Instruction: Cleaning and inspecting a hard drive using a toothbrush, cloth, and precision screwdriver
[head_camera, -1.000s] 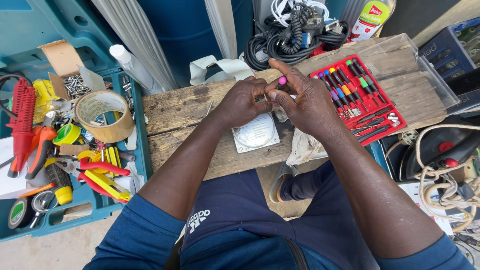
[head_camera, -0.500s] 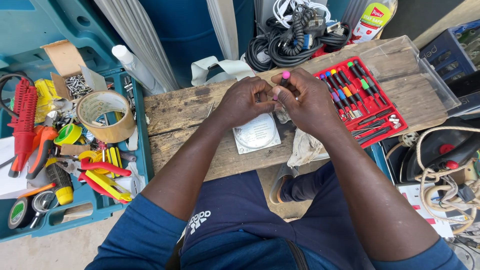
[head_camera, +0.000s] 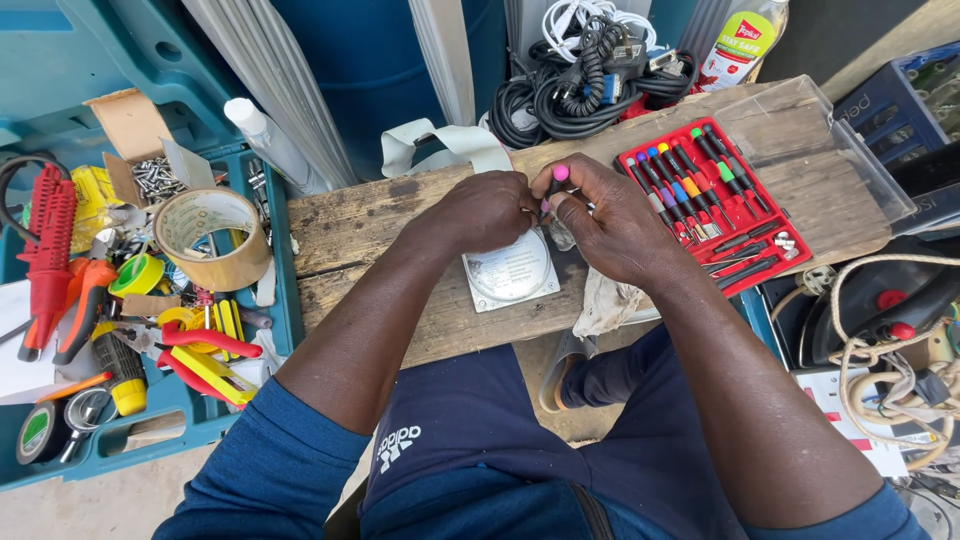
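Right hand (head_camera: 610, 225) grips pink-capped screwdriver (head_camera: 556, 182) beside red screwdriver case (head_camera: 712, 200).

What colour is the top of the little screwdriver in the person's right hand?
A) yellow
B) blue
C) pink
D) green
C: the right hand holds a small screwdriver whose cap shows pink above the fingers, over the square white plate on the wooden board.
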